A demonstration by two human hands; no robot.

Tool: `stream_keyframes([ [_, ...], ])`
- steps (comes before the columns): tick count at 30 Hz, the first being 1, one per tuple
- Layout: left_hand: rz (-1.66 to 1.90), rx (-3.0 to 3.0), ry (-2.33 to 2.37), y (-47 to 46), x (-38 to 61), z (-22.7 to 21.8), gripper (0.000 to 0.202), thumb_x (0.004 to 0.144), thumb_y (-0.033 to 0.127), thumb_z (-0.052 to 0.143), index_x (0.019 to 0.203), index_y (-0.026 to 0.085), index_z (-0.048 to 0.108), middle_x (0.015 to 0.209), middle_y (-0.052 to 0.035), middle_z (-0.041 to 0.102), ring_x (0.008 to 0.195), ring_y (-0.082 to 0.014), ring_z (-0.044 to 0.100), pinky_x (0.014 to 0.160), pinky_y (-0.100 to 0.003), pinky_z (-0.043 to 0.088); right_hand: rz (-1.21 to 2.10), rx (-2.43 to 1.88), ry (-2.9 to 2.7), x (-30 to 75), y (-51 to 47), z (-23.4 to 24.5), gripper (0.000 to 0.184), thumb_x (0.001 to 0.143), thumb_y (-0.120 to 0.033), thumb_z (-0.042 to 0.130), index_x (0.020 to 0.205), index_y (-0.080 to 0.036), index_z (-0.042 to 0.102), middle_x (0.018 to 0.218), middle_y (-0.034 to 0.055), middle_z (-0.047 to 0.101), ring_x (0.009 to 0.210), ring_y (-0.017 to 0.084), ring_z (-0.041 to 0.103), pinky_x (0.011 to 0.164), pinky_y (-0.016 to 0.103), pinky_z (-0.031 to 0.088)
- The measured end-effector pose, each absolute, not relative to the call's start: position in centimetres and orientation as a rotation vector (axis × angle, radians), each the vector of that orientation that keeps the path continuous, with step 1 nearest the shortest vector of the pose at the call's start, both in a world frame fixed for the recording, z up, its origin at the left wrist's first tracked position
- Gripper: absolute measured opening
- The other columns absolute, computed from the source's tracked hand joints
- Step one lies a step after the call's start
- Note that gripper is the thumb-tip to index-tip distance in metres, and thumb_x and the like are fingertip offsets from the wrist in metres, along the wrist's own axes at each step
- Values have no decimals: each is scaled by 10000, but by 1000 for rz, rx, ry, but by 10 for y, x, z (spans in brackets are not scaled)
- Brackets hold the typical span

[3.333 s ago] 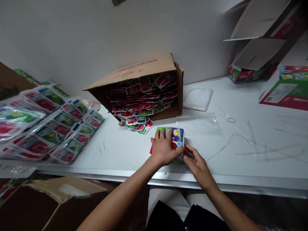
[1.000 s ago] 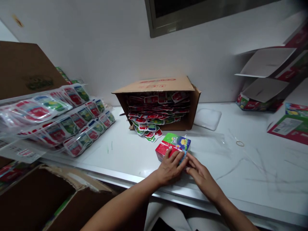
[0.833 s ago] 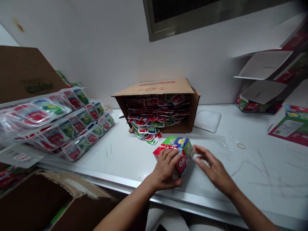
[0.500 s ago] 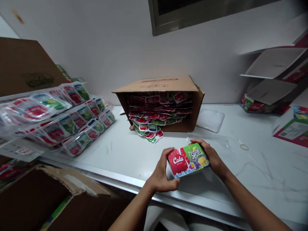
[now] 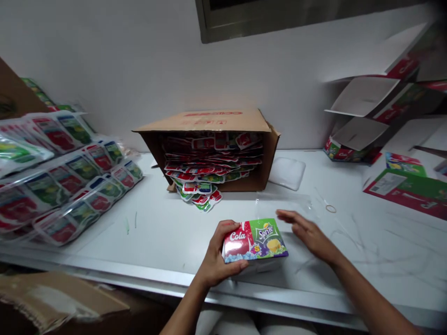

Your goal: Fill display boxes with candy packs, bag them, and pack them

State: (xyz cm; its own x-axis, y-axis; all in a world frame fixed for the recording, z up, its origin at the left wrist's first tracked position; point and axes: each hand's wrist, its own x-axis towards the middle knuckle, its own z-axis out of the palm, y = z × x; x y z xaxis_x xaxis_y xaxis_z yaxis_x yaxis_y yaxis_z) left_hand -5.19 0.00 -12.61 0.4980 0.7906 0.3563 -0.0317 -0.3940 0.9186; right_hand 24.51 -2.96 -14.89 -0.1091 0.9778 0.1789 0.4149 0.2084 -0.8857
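Note:
A small printed carton (image 5: 256, 241), red with "Cola" on one half and green with "Sprite" on the other, is near the front edge of the white table. My left hand (image 5: 219, 256) grips its left end, thumb along the lower edge and fingers over the top. Just off the carton's right end, my right hand (image 5: 309, 232) is apart from it, fingers stretched out, holding nothing. Behind the carton a brown cardboard box (image 5: 206, 122) lies on its side, its open front facing me. Red and green sachets (image 5: 213, 172) fill it, and several spill onto the table.
Plastic-wrapped sachet strips (image 5: 80, 181) are piled at the left. Several open printed cartons (image 5: 366, 100) are stacked at the right, beside another carton (image 5: 408, 186). A white pad (image 5: 287, 173), clear film (image 5: 286, 203) and a rubber band (image 5: 331, 209) lie on the table (image 5: 157, 232).
My right hand has let go of the carton and moved off to its right. My left hand keeps its grip. The view has turned to the right.

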Motion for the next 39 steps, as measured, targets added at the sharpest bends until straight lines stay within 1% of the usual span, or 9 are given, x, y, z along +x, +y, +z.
stream_keyframes([
  [2,1026,1739,630,1,-52,-126,657,661,468,790,1241,286,541,1207,-65,446,1137,-286,473,978,-402,388,582,-1619,-1610,274,-15,-160,490,891,-602,464,1182,-236,612,1188,111,631,1085,288,583,965,451,442],
  [6,1017,1730,624,2,-53,-127,671,652,480,793,1242,282,541,1218,-71,438,1136,-294,471,998,-425,375,201,-1827,-1882,297,14,-184,435,836,-485,564,1149,-197,657,1214,143,625,1127,327,527,949,471,413],
  [11,967,1765,615,3,-57,-125,820,577,546,832,1275,272,501,1281,-92,419,1232,-340,411,1047,-454,345,253,-1838,-1875,293,35,-187,303,870,-346,455,876,-200,721,951,109,711,963,286,591,880,433,424],
  [15,940,1747,641,0,-59,-127,1088,452,608,862,1377,283,390,1400,-121,357,1322,-388,343,1115,-501,267,368,-1794,-1765,298,40,-168,290,854,-399,463,875,-211,683,904,84,719,872,263,624,819,401,452],
  [19,978,1622,610,-3,-58,-131,1233,458,712,788,1470,281,231,1471,-146,317,1350,-403,324,1126,-511,262,531,-1687,-1674,296,48,-140,311,852,-484,469,874,-217,628,836,63,714,795,231,650,765,363,487],
  [23,1007,1569,579,-1,-59,-132,1093,575,775,676,1458,260,289,1494,-144,317,1366,-402,308,1128,-509,261,681,-1530,-1624,282,59,-112,390,860,-564,433,887,-208,590,878,67,715,858,206,670,797,321,511],
  [26,1037,1561,589,2,-60,-132,1058,613,739,688,1462,252,286,1472,-148,357,1350,-393,344,1128,-518,255,828,-1428,-1559,269,66,-92,444,816,-633,504,858,-200,591,845,66,707,808,204,667,778,331,512],
  [33,929,1625,642,4,-69,-123,1189,455,642,843,1441,223,327,1427,-172,411,1305,-408,407,1081,-492,331,988,-1300,-1519,246,69,-77,499,723,-690,621,784,-194,616,720,28,659,711,174,599,730,321,486],
  [39,866,1717,719,-1,-70,-113,753,579,437,839,1213,200,509,1149,-103,581,1063,-311,569,941,-411,445,966,-1282,-1597,239,74,-93,477,770,-667,597,813,-193,625,744,32,652,733,175,576,727,316,472],
])
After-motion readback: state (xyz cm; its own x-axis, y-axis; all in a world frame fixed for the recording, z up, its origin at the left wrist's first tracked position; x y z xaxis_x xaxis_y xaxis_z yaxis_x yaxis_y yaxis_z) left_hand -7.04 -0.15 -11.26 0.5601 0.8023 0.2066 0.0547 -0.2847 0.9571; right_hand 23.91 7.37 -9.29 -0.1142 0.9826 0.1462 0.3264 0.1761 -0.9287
